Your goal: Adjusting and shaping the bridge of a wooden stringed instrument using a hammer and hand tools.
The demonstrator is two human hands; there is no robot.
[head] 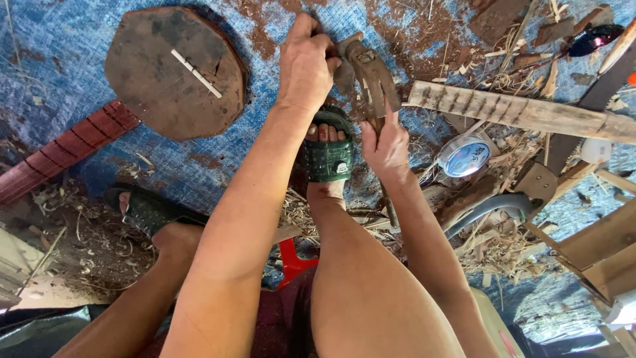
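– Reading from the left, what lies around the green ribbed plastic sandal (328,156)?

– Far left of the sandal: a reddish ribbed wooden plank (66,149). Up and left of it: a round dark-brown wooden slab (175,69) with a pale strip across its face. Both rest on a blue woven mat (265,132) strewn with shavings.

– And the hands?

– Just above the sandal, the left hand (305,63) has its fingers clamped on the upper end of a curved brown wooden piece (371,73). Just right of the sandal, the right hand (384,149) closes on the lower end of that piece. Whether it also grips a tool cannot be told.

– Where does the piece sit?

– It arches from above the sandal's toe down to its right side, held off the mat by both hands.

– What step does this appear to be?

– Judging by the shavings, shaping work, with the piece held braced near the foot.

– What would a further move call for?

– Probably a firm left-hand hold and a controlled right hand kept clear of the toes.

– What lies further right?

– A round white-and-blue tin (464,156), and up and right of the sandal a pale notched wooden batten (517,109).
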